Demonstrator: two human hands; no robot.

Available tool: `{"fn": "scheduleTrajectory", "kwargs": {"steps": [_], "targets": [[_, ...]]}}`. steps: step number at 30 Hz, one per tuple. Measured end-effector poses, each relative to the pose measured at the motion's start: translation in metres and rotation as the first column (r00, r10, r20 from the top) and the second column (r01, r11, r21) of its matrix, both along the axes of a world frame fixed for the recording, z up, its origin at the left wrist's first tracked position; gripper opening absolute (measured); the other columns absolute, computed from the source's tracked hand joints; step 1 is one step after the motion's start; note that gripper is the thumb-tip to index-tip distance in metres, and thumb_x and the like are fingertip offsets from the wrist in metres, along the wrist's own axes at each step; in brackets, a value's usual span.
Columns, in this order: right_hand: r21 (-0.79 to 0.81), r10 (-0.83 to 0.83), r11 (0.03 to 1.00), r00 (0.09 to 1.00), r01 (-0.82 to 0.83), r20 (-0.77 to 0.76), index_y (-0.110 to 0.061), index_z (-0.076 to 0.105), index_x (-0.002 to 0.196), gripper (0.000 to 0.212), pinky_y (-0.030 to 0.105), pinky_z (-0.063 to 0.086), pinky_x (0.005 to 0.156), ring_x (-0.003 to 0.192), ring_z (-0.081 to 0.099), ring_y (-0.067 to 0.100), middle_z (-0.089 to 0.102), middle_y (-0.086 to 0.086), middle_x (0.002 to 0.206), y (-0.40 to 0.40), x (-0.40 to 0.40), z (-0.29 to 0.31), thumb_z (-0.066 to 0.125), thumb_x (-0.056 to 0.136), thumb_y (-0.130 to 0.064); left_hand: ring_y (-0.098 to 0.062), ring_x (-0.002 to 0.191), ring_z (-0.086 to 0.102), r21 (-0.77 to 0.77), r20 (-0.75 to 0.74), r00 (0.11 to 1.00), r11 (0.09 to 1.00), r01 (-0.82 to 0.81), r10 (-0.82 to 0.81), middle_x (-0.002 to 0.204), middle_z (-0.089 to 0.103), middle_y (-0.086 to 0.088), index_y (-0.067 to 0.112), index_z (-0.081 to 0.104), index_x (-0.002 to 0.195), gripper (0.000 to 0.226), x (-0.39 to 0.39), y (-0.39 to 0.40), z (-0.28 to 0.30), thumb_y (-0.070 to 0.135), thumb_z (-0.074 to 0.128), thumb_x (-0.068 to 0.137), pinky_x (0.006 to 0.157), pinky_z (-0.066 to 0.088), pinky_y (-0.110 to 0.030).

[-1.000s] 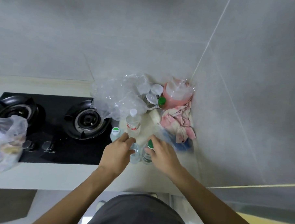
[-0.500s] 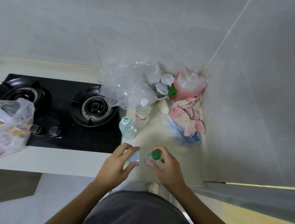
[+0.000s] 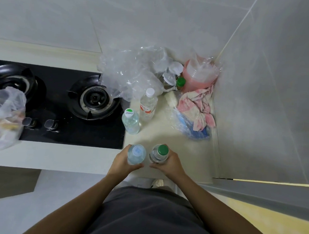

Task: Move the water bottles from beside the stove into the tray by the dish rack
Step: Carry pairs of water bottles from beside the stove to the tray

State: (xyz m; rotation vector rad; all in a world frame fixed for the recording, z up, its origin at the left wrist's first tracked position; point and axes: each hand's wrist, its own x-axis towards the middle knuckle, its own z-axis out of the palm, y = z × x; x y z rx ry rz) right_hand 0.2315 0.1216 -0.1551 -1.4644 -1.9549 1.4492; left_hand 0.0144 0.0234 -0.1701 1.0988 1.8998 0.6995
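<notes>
While both hands sit at the near edge of the counter (image 3: 88,160), each is wrapped around one clear plastic bottle, held upright, seen from above. Left hand (image 3: 123,162): fingers curled round the blue-capped bottle (image 3: 136,154), thumb across its near side. Right hand (image 3: 167,163): same grip on the green-capped bottle (image 3: 159,153), fingertips hidden behind the body. The two bottles are side by side, close, not touching. Cannot tell if their bases rest on the counter or hang just above it.

Two more bottles stand further back, just right of the stove (image 3: 62,105). Short bottle (image 3: 130,121): clear, round, white cap with green print, right at the black glass edge. Tall bottle (image 3: 148,106): slim, white cap, red-and-white label, just beside and behind the short one.

Stove is glossy black glass, two round burners with black pan supports, two metallic knobs near the front. Crumpled clear plastic sheeting (image 3: 134,71) piles up behind the tall bottle, overlapping the right burner's far edge. Far right corner: pink tub (image 3: 198,74) in clear wrap, small jars with white lids, a rumpled pink-and-white cloth (image 3: 200,108) lying on a blue item in clear film. Thin plastic bag (image 3: 5,117) with contents sits over the left burner area. Walls are smooth pale grey tile. Tray and dish rack out of frame.
</notes>
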Motion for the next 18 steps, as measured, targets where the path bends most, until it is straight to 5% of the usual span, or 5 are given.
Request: {"fn": "scheduleTrajectory", "kwargs": {"steps": [6,12,15,18], "targets": [[-0.030,0.039,0.999,0.998,-0.041,-0.046,-0.026,0.071,0.116,0.055,0.043,0.061,0.091,0.101,0.075,0.009,0.079,-0.010,0.106,-0.003,-0.001,0.003,0.097,0.068,-0.029,0.018,0.104,0.063,0.026,0.114,0.983,0.989,-0.148,0.144,0.105,0.073,0.031,0.042,0.061,0.121,0.062,0.011,-0.014,0.018,0.021,0.097,0.074,0.080,0.047,-0.002],[-0.168,0.127,0.972,0.968,-0.165,-0.217,-0.031,0.066,0.118,0.051,0.031,0.061,0.087,0.101,0.076,0.012,0.079,-0.008,0.110,-0.033,-0.026,0.044,0.092,0.075,-0.027,-0.004,0.101,0.076,0.003,0.287,0.859,0.896,-0.443,0.424,0.107,0.081,0.014,0.023,0.070,0.117,0.046,0.017,-0.068,0.084,0.022,0.096,0.078,0.079,0.055,-0.010],[-0.135,0.234,0.949,0.922,-0.286,-0.309,-0.035,0.064,0.117,0.051,0.017,0.056,0.078,0.095,0.075,0.008,0.077,-0.007,0.106,-0.052,-0.056,0.076,0.090,0.075,-0.022,-0.010,0.098,0.078,0.045,0.327,0.798,0.835,-0.549,0.507,0.104,0.081,0.010,0.020,0.071,0.115,0.048,0.011,-0.106,0.124,0.035,0.094,0.076,0.078,0.058,-0.015],[-0.114,0.312,0.913,0.850,-0.392,-0.424,-0.024,0.061,0.122,0.054,0.020,0.057,0.074,0.088,0.074,0.009,0.076,0.000,0.102,-0.081,-0.092,0.107,0.086,0.075,-0.014,-0.020,0.094,0.079,0.114,0.363,0.718,0.737,-0.667,0.594,0.103,0.081,-0.003,0.011,0.070,0.116,0.059,0.000,-0.151,0.150,0.045,0.088,0.071,0.080,0.065,-0.030]]}}
